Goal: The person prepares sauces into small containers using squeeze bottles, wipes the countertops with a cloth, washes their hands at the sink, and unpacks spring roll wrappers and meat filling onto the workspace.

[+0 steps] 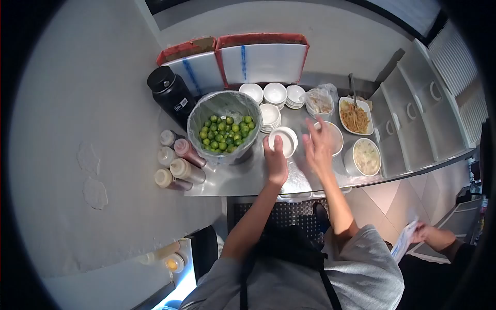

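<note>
My left hand (276,164) grips the near-left side of a small white bowl (290,136), thumb over its rim. To its right, my right hand (319,150) is slightly blurred, its fingers spread and nothing visible in them. Those fingers partly cover a round white container (337,140) whose contents I cannot make out. Small white bowls in stacks (275,93) stand just beyond my hands, one stack (269,114) close to the left hand's bowl.
Left of the bowls stands a lined bucket of green limes (225,135), near a black bottle (170,95) and several squeeze bottles (187,170). At right are a dish of shredded food (355,118), a pot of pale food (367,156) and drawers (408,124). Another person's hand (423,232) holds paper.
</note>
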Available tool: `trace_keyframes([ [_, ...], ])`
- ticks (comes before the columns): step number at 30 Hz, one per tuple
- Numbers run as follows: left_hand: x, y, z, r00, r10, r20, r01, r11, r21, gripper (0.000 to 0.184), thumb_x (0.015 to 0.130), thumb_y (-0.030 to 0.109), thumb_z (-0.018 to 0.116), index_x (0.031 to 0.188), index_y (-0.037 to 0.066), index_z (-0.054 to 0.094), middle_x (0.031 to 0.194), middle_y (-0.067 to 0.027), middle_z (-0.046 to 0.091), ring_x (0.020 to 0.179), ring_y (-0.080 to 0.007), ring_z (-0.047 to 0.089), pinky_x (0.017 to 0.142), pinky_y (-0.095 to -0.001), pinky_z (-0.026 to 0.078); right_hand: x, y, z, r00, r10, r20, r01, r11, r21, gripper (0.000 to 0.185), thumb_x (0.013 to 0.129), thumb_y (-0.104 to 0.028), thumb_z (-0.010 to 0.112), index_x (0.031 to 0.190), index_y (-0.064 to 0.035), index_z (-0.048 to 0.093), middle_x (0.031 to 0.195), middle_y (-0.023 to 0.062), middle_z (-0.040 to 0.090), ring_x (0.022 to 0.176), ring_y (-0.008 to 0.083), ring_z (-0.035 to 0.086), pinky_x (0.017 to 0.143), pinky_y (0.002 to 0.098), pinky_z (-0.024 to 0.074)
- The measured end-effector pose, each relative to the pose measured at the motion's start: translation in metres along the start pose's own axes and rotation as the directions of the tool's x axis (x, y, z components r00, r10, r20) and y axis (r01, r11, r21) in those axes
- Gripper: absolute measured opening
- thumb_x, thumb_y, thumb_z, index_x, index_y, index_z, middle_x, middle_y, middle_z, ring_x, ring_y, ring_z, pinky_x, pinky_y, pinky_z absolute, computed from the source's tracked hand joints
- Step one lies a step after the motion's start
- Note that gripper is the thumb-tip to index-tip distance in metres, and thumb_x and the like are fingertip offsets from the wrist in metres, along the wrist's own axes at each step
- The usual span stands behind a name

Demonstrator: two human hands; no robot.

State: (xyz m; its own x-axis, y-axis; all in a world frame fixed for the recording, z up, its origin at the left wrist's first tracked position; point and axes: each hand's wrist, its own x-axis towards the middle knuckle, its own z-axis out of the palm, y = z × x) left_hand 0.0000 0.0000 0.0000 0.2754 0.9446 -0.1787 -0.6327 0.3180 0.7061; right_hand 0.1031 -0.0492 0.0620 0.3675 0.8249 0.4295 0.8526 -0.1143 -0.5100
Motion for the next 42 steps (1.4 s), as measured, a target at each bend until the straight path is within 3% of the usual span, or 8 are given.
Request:
trace_keyframes([
  [4,-0.031,-0.005,-0.008,0.996,-0.080,-0.037,0.081,0.997,0.020,0.042,0.090,0.025,0.050,0.123,0.002,0.037,0.114,-0.0091,0.048,0.103,-0.0146,0.047,0.087,-0.0264,0.039,0.009,0.050,0.005,0.957,-0.237,0.167,0.286,0.869,-0.403,0.044,0.073,-0.023,0.064,0.114,-0.0107,0.055,0.127,0.0124,0.043,0.114,0.0340,0.040,0.091,0.0448,0.0335],
  [13,-0.064,-0.001,-0.021,0.925,-0.376,0.046,0.376,0.926,0.017,0.039,0.091,0.034,0.040,0.122,0.011,0.037,0.114,-0.0072,0.047,0.103,-0.0228,0.051,0.077,-0.0459,0.048,0.114,0.050,0.057,0.962,-0.250,0.113,0.274,0.879,-0.390,0.057,0.065,-0.025,0.070,0.113,-0.0029,0.050,0.123,0.0162,0.046,0.117,0.0319,0.039,0.095,0.0448,0.0319],
  [17,-0.061,-0.010,-0.036,0.944,-0.321,0.079,0.303,0.937,0.175,0.037,0.091,0.027,0.046,0.123,0.011,0.038,0.110,-0.0059,0.050,0.097,-0.0193,0.055,0.073,-0.0405,0.051,0.117,0.073,0.105,0.970,-0.188,0.153,0.241,0.813,-0.531,0.059,0.061,-0.026,0.073,0.110,-0.0021,0.051,0.122,0.0156,0.047,0.120,0.0310,0.037,0.099,0.0449,0.0298],
  [18,-0.066,0.001,-0.030,0.952,-0.295,0.076,0.286,0.952,0.110,0.048,0.085,0.031,0.057,0.119,0.000,0.043,0.110,-0.0083,0.052,0.101,-0.0157,0.048,0.087,-0.0247,0.038,0.112,0.073,0.107,0.972,-0.196,0.131,0.236,0.796,-0.557,0.060,0.058,-0.027,0.074,0.108,-0.0021,0.052,0.123,0.0170,0.047,0.121,0.0313,0.036,0.100,0.0450,0.0289],
  [28,-0.068,0.009,-0.041,0.934,-0.344,-0.095,0.356,0.914,0.193,0.043,0.083,0.026,0.060,0.112,-0.003,0.048,0.100,-0.0096,0.057,0.088,-0.0148,0.055,0.077,-0.0263,0.044,0.095,0.069,0.092,0.940,-0.162,0.300,0.237,0.943,-0.235,0.038,0.086,-0.038,0.047,0.099,-0.0040,0.058,0.101,0.0184,0.055,0.101,0.0376,0.051,0.085,0.0466,0.0402],
  [35,-0.009,0.012,-0.031,0.965,0.259,-0.039,-0.193,0.804,0.562,0.034,0.081,0.026,0.062,0.098,-0.003,0.058,0.090,-0.0102,0.062,0.078,-0.0141,0.058,0.068,-0.0264,0.046,0.080,0.060,0.068,0.848,0.146,0.509,-0.145,0.989,-0.041,0.048,0.083,-0.041,0.051,0.113,-0.0039,0.053,0.106,0.0201,0.057,0.097,0.0370,0.055,0.081,0.0409,0.0444],
  [39,0.017,0.006,-0.021,0.932,0.357,0.067,-0.227,0.427,0.875,0.047,0.078,0.033,0.065,0.105,-0.004,0.054,0.102,-0.0199,0.057,0.106,-0.0269,0.049,0.089,-0.0351,0.039,0.056,0.079,0.081,0.865,0.271,0.421,-0.377,0.906,0.191,0.054,0.076,-0.030,0.063,0.118,0.0015,0.048,0.110,0.0237,0.056,0.101,0.0336,0.055,0.085,0.0375,0.0428],
  [42,0.020,-0.016,-0.019,0.889,0.458,-0.002,-0.192,0.376,0.907,0.046,0.080,0.034,0.062,0.109,-0.001,0.052,0.106,-0.0206,0.054,0.110,-0.0312,0.043,0.091,-0.0390,0.035,0.045,0.081,0.079,0.785,0.489,0.381,-0.594,0.769,0.237,0.054,0.072,-0.024,0.068,0.115,0.0034,0.050,0.103,0.0213,0.059,0.095,0.0283,0.059,0.081,0.0353,0.0445],
])
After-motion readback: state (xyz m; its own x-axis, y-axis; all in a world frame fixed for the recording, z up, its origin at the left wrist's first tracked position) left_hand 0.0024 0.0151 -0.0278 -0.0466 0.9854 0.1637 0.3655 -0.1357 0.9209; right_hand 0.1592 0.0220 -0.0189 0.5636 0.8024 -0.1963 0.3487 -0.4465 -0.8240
